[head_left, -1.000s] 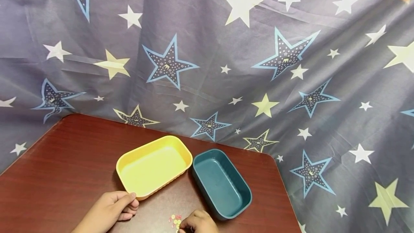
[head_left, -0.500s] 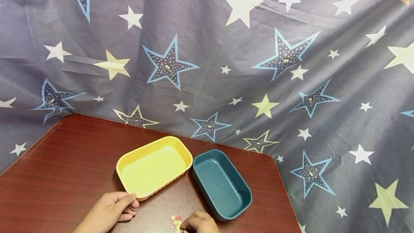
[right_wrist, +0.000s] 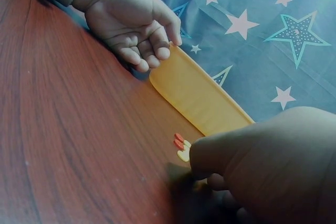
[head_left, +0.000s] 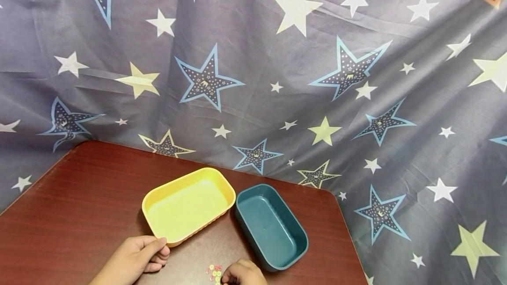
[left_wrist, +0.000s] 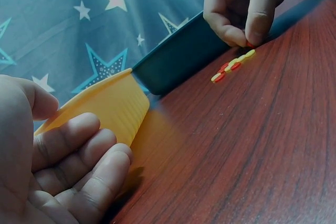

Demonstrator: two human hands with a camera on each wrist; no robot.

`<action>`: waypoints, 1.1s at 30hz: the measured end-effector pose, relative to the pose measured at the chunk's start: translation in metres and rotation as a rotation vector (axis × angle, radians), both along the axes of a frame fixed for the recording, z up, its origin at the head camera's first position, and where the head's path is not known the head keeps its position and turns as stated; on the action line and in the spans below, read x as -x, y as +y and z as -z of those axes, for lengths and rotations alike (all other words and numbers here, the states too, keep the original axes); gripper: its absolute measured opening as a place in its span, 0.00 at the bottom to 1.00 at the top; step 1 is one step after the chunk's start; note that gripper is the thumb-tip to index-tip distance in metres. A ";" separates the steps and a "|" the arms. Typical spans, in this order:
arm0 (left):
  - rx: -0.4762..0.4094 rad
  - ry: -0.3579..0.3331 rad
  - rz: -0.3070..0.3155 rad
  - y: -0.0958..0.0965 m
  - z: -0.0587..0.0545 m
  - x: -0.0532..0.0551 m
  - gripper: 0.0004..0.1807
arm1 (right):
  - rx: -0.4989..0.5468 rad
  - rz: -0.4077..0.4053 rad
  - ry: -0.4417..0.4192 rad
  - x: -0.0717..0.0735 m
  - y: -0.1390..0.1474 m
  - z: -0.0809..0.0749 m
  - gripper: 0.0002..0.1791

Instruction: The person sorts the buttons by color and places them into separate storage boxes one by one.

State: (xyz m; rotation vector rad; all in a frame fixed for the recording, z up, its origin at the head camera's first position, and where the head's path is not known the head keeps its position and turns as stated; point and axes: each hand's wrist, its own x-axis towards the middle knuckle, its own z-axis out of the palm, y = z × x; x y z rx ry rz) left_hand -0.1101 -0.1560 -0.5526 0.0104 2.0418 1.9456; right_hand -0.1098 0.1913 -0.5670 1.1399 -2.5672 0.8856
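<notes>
My left hand pinches the near corner of a yellow plastic bin between thumb and fingers. The bin stands upright with nothing in it. Several small red and yellow discs lie in a cluster on the table, in front of the two bins. Right beside them is my right hand, low at the table. In the left wrist view its thumb and finger pinch a small red disc, mostly hidden by the fingertips. The right wrist view shows the back of this hand, covering part of the cluster.
A dark teal bin stands upright to the right of the yellow one, their ends nearly meeting. Both rest on a reddish-brown wooden table. A grey star-patterned cloth hangs behind the table's far and right edges.
My right hand has shifted slightly right beside the disc cluster. The left hand keeps its pinch on the yellow bin, and both bins stay in place.
</notes>
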 end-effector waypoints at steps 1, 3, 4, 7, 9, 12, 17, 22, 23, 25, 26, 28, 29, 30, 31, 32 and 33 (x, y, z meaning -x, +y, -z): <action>0.000 0.003 0.001 0.000 0.000 0.000 0.25 | 0.004 0.001 -0.006 0.000 0.000 0.000 0.11; -0.001 0.010 0.004 0.000 0.000 0.000 0.25 | 0.014 0.006 -0.007 -0.001 -0.001 0.001 0.11; -0.001 0.014 0.005 0.000 0.000 0.000 0.25 | 0.022 0.010 -0.009 -0.001 -0.001 0.002 0.11; 0.002 0.018 0.006 0.000 -0.001 0.000 0.25 | 0.028 0.020 -0.025 -0.002 -0.002 0.002 0.12; 0.002 0.016 0.005 0.000 0.000 0.000 0.25 | 0.027 0.027 -0.048 -0.002 -0.002 0.000 0.11; -0.001 0.017 0.006 0.000 0.001 0.000 0.25 | 0.024 0.040 -0.089 -0.003 -0.002 -0.005 0.10; -0.002 0.023 0.006 0.000 0.003 0.000 0.25 | 0.060 0.074 -0.100 -0.006 -0.002 -0.008 0.09; -0.004 0.025 0.009 0.000 0.001 -0.001 0.25 | 0.099 0.127 -0.160 -0.007 -0.002 -0.009 0.09; -0.004 0.025 0.011 0.000 0.000 -0.001 0.25 | 0.116 0.137 -0.181 -0.008 -0.003 -0.010 0.09; -0.002 0.026 0.012 0.000 -0.001 -0.001 0.25 | 0.147 0.160 -0.223 -0.009 -0.004 -0.012 0.09; 0.000 0.026 0.011 0.000 -0.001 -0.001 0.25 | 0.164 0.170 -0.243 -0.010 -0.004 -0.013 0.09; 0.006 0.026 0.010 0.001 -0.002 -0.002 0.25 | 0.189 0.194 -0.289 -0.012 -0.006 -0.016 0.09; 0.007 0.025 0.010 0.001 -0.002 -0.002 0.26 | 0.198 0.209 -0.316 -0.012 -0.006 -0.018 0.09; 0.009 0.026 0.010 0.001 -0.002 -0.002 0.25 | 0.209 0.219 -0.342 -0.013 -0.007 -0.020 0.09; 0.011 0.026 0.011 0.001 -0.002 -0.002 0.25 | 0.220 0.231 -0.364 -0.013 -0.008 -0.022 0.08; 0.011 0.028 0.012 0.000 -0.002 -0.002 0.25 | 0.233 0.243 -0.390 -0.013 -0.008 -0.024 0.08; 0.011 0.029 0.014 0.000 -0.002 -0.002 0.25 | 0.248 0.255 -0.427 -0.013 -0.009 -0.027 0.08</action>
